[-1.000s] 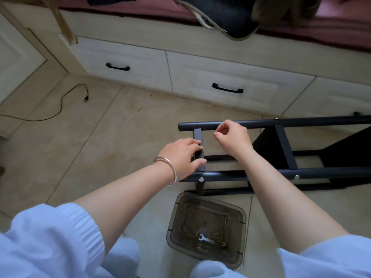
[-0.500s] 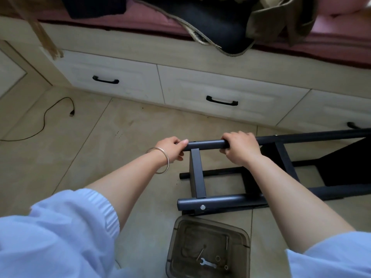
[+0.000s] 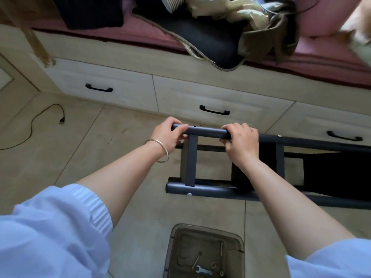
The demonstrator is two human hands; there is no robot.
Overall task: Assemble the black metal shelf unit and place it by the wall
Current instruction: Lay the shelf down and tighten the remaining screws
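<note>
Both your hands grip the shelf frame's top rail (image 3: pixel 204 131)
Left hand (image 3: pixel 167 137) wraps its end, right hand (image 3: pixel 242 142) beside the crossbar (image 3: pixel 190 159)

Matt black metal shelf frame (image 3: pixel 190 163), glossy beige floor tiles (image 3: pixel 96 149), smoky translucent plastic box (image 3: pixel 239 255), pale wood-grain drawers (image 3: pixel 128 85)

Soft, even daylight fills the wide-angle view; edges bow noticeably, the top-right corner smears with blur, and shadows stay faint.
</note>
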